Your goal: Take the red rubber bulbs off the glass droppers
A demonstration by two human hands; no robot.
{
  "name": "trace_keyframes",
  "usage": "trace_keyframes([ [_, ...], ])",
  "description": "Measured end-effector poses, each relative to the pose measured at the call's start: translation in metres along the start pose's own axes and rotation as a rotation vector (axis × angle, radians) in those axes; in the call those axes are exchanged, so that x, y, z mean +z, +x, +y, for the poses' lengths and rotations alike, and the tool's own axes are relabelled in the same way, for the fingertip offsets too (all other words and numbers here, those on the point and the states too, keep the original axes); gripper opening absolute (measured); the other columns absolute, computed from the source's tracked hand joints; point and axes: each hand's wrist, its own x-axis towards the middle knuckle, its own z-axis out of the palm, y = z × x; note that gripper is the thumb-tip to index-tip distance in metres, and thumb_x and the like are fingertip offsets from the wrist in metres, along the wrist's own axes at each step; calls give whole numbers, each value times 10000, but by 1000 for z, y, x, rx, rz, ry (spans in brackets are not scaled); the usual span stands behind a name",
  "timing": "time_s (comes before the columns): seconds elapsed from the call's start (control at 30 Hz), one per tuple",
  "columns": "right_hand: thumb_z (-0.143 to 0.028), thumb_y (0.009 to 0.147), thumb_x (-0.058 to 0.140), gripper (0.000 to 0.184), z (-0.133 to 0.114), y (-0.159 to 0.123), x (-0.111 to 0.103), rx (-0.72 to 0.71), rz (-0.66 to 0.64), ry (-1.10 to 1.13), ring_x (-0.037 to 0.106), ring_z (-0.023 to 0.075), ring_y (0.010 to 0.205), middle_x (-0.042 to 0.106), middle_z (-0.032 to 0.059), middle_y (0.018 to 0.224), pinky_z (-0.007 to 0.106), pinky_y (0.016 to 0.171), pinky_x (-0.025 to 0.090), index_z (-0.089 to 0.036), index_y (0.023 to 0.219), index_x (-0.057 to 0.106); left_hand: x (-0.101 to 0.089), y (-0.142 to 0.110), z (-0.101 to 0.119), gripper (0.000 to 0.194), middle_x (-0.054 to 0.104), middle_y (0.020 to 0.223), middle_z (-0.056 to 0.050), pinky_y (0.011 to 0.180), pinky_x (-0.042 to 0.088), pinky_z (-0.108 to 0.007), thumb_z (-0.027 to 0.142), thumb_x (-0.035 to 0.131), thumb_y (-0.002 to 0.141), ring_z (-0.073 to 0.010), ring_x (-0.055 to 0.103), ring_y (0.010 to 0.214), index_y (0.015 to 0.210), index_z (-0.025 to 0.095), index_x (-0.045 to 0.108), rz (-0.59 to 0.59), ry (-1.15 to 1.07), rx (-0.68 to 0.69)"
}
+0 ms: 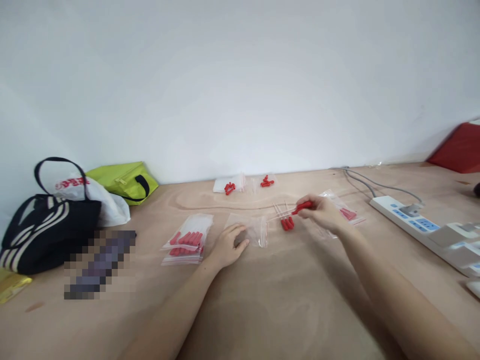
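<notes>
At your far left, a yellow packet (14, 288) lies by a black fabric bag with white stripes (48, 235), and behind that bag sit a white plastic bag with red print (114, 207) and a lime-green zippered bag (125, 176). A dark pixelated object (101, 265) lies in front of them on the brown tabletop (240, 320). Next comes a small stack of clear zip bags with red-handled pieces inside (187, 245). Just beside it, your left hand (229, 246) rests with thumb and fingers apart, the fingers on the left part of a flat clear zip bag (255, 231). Near the wall are two groups of small red pieces, one on a whitish stack of bags (221, 185), the other on a clear bag (273, 179). Right of your left hand, several thin pale rods with red handles (287, 223) lie together. Above and right of them, your right hand (318, 211) pinches a red-handled rod (304, 205), its thin end pointing left. Beyond, a clear bag with pinkish-red pieces (348, 214), a white power strip (399, 215) and a red object (457, 149) follow.
</notes>
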Motion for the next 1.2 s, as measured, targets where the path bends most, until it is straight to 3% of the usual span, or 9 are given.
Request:
trace_keyframes([
  [0.1, -216, 601, 596, 234, -5, 7, -17, -84, 231, 61, 614, 165, 691, 639, 48, 740, 258, 593, 473, -161, 825, 557, -2, -1, 5, 381, 544, 1164, -86, 972, 348, -449, 177, 550, 695, -249, 445, 1136, 1075, 194, 567, 17, 110, 43],
  [0.2, -217, 671, 543, 212, 1, 3, 2, -273, 331, -163, 605, 156, 702, 639, 46, 767, 270, 626, 476, -174, 878, 555, -4, -3, 17, 385, 474, 1258, -71, 1018, 265, -476, 246, 534, 740, -257, 344, 1222, 1124, 226, 541, -47, 154, 133],
  [0.33, -139, 746, 445, 210, 19, -7, 42, -638, 219, -591, 575, 166, 778, 638, 68, 863, 304, 720, 455, -176, 900, 583, -7, -7, 32, 437, 388, 1337, -47, 1023, 253, -453, 394, 458, 811, -232, 311, 1246, 1229, 268, 441, -258, 143, 184],
  [0.47, -70, 763, 392, 278, 30, -13, 58, -788, 45, -865, 535, 175, 813, 624, 81, 895, 293, 727, 431, -168, 921, 598, -8, -7, 31, 306, 468, 1275, -26, 1010, 242, -470, 348, 386, 855, -222, 353, 1219, 1099, 266, 553, -260, 142, 100],
  [0.67, -75, 716, 416, 311, 26, -16, 56, -633, -202, -995, 490, 188, 864, 592, 85, 911, 290, 755, 393, -169, 937, 614, -2, -4, 16, 229, 648, 886, -40, 881, 371, -400, 247, 413, 825, -180, 560, 921, 672, 174, 566, -1, 124, 14],
  [0.83, -138, 667, 477, 323, 11, -21, 50, -570, -256, -983, 479, 205, 912, 573, 79, 1005, 317, 783, 342, -182, 956, 614, -3, 2, 13, 164, 625, 892, -57, 852, 413, -328, 219, 432, 804, -167, 550, 927, 820, 172, 588, 111, 91, 99],
  [0.93, -254, 772, 430, 230, 3, -21, 57, -462, -154, -909, 503, 180, 846, 600, 67, 885, 300, 759, 333, -180, 848, 635, -8, 16, 10, 279, 572, 1108, -78, 922, 378, -317, 231, 362, 846, -158, 496, 1060, 1015, 173, 576, 24, 129, 137],
  [1.07, -430, 825, 364, 373, -3, -13, 78, -251, 42, -927, 515, 211, 857, 621, 74, 826, 346, 768, 307, -198, 788, 653, -9, 33, 4, 413, 343, 1366, -55, 1048, 189, -394, 342, 263, 890, -174, 261, 1274, 1263, 225, 397, -209, 248, 116],
  [1.2, -458, 815, 375, 375, -4, -2, 93, -138, 15, -981, 517, 235, 896, 631, 85, 888, 388, 776, 282, -216, 806, 661, 0, 35, 4, 498, 162, 1433, -56, 1045, 81, -479, 439, 168, 890, -214, 100, 1320, 1342, 243, 240, -364, 325, -23],
])
